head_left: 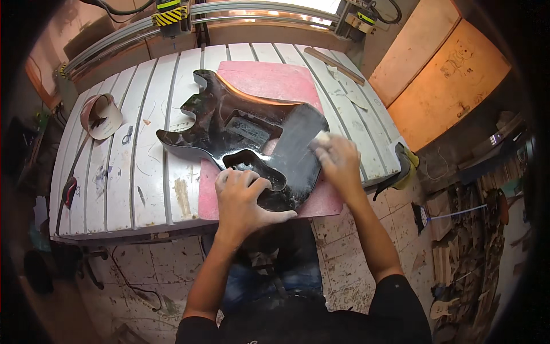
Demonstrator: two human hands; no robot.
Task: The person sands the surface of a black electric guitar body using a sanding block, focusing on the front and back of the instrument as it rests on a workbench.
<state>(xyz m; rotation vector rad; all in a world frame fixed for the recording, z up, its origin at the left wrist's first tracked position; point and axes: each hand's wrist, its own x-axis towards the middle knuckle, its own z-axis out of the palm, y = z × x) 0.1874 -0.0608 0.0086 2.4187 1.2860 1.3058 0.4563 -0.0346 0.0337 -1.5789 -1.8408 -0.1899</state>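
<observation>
Your right hand (339, 163) is closed by its fingertips around a small pale block (323, 137), at the right edge of the black guitar body (298, 143). Your left hand (243, 198) is half spread: bent fingers rest over the near rim of a cavity, and the thumb stretches right along the body's near edge. Between your hands lies a dull, dusty grey patch.

The body sits on a pink pad (269, 77), its horns jutting past the pad's left side. The pad reaches the near edge of the white slatted table (118, 195), so you have little table on your own side. To the left, you have a broad stretch of slats, strewn with scraps, before a curled paper strip (106, 121). To your right, a narrower band runs to the table's edge, where a cloth (407, 166) hangs at the corner. A wooden strip (334, 66) lies at the far right.
</observation>
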